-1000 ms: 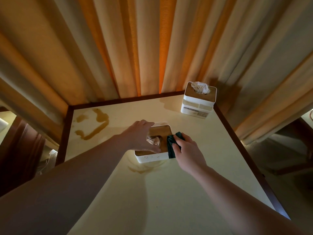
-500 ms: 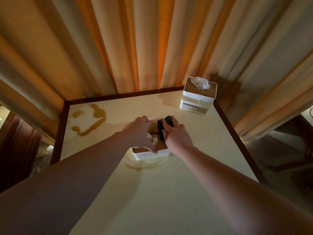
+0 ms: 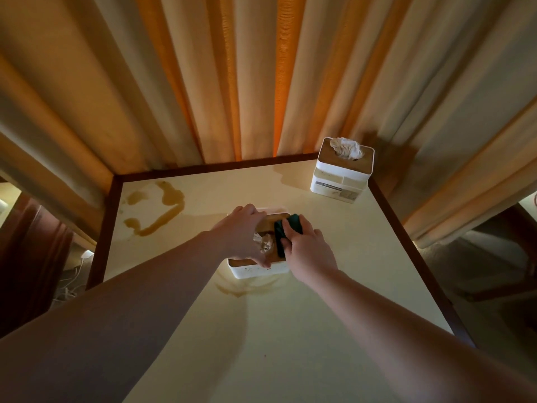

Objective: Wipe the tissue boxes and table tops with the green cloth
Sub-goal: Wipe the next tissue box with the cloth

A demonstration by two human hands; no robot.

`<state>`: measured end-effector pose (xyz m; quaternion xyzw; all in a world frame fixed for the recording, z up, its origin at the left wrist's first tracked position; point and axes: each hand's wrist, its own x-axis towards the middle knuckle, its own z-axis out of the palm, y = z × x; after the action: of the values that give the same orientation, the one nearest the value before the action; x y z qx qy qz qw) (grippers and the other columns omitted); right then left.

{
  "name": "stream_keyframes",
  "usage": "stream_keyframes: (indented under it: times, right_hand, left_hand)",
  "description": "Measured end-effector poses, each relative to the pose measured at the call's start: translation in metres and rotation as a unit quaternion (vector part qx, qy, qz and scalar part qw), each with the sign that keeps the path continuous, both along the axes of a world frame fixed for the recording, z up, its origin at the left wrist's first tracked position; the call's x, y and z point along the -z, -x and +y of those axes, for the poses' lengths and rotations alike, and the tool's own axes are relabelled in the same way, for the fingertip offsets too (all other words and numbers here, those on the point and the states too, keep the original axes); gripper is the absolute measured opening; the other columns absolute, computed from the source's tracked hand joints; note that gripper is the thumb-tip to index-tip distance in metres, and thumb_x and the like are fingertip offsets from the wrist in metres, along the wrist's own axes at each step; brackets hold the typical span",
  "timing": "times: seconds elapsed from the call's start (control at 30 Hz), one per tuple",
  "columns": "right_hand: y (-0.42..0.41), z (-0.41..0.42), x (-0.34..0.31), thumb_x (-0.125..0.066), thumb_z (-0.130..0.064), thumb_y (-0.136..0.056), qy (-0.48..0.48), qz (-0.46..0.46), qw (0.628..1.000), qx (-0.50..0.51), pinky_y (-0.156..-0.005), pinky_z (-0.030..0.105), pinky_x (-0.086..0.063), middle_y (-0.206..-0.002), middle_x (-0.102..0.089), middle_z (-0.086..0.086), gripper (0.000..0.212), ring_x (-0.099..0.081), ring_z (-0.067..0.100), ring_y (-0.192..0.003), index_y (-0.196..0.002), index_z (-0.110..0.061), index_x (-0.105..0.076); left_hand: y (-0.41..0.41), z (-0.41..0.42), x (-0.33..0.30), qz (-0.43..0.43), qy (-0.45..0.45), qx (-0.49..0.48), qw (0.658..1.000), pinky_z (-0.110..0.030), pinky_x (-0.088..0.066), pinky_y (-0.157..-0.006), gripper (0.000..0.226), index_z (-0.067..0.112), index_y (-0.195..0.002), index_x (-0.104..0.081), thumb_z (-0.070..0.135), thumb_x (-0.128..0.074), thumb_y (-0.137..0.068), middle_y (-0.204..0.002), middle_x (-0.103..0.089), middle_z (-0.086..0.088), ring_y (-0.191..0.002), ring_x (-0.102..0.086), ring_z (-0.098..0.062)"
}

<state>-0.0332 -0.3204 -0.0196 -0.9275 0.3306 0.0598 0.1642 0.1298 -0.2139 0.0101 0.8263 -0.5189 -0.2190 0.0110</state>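
Setting: a dim room with long cream and orange curtains [image 3: 261, 82] hanging behind a pale yellow table top [image 3: 290, 330] edged in dark wood.
Far left: dark wooden furniture [image 3: 32, 257] stands beside the table, with pale cables [image 3: 69, 283] on the floor below it.
Table, left rear: a brown spill [image 3: 157, 210] runs in curved streaks near the back left corner.
Left hand [image 3: 241, 237]: it reaches over the near tissue box, its fingers curled down around the box's top and sides, gripping it.
Near tissue box [image 3: 258, 270]: white with a wooden lid, standing mid-table; a crumpled tissue [image 3: 263, 242] pokes up through the lid.
Table, in front of the box: a second, fainter brown smear [image 3: 241, 289] lies on the surface.
Green cloth [image 3: 286, 228]: dark green, lying on the right part of the box lid.
Right hand [image 3: 308, 251]: its fingers are bent over the cloth, holding it pressed against the lid.
Far tissue box [image 3: 340, 181]: white, taller, at the back right corner, well apart from the hands, with a white tissue [image 3: 347, 148] sticking up.
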Motion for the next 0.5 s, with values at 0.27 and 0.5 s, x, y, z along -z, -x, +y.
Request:
stream_keyframes:
  times: [0.27,0.5]
  right_hand:
    - [-0.013,-0.010,0.004,-0.026,-0.047,-0.110,-0.009,-0.005,1.000,-0.011,-0.100,0.045,-0.050,-0.169,-0.012,0.002,0.055,-0.039,0.032,-0.134,-0.164,-0.040,-0.014]
    - [0.040,0.015,0.005,-0.032,-0.045,-0.110,-0.053,-0.021,0.998,-0.019,-0.103,0.043,-0.050,-0.169,-0.017,-0.001,0.052,-0.042,0.029,-0.132,-0.161,-0.040,-0.027]
  left_hand:
    - [-0.001,-0.006,0.001,-0.014,-0.016,0.008,1.000,-0.042,-0.048,-0.102,0.126,0.028,-0.149,-0.040,0.082,-0.084,-0.043,-0.128,-0.041,0.006,-0.120,-0.039,-0.019]
    - [0.002,-0.005,0.000,-0.018,-0.016,0.009,1.000,-0.040,-0.047,-0.102,0.126,0.025,-0.151,-0.037,0.080,-0.084,-0.048,-0.134,-0.039,0.004,-0.123,-0.037,-0.020]
